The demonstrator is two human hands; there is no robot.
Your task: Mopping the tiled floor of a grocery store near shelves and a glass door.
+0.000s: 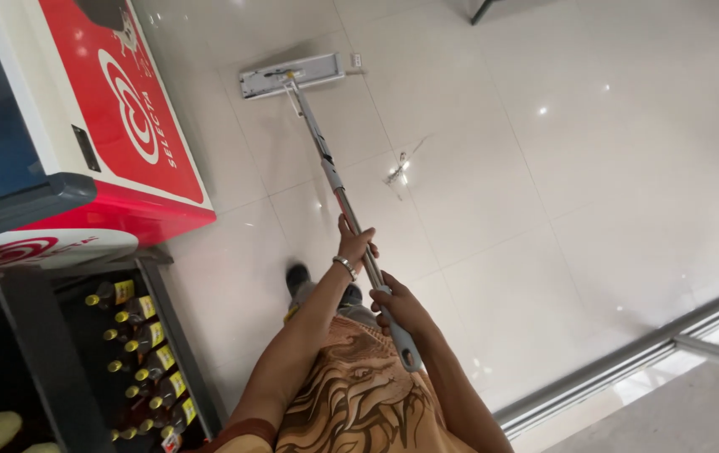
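Observation:
A flat mop with a long metal handle [330, 168] reaches out ahead of me over the glossy tiled floor [527, 168]. Its white rectangular head [291, 75] lies flat on the tiles at the far end. My left hand [355, 243], with a bracelet on the wrist, is wrapped around the handle higher up the shaft. My right hand [400, 306] grips the handle lower down, just above its grey end grip [407, 348]. My dark shoe [296, 278] shows below the hands.
A red and white chest freezer [116, 134] stands at the left. Below it a dark shelf [145, 352] holds several dark bottles with yellow caps. A metal door track [628, 352] runs along the right. A small scrap of litter [399, 170] lies on the tiles.

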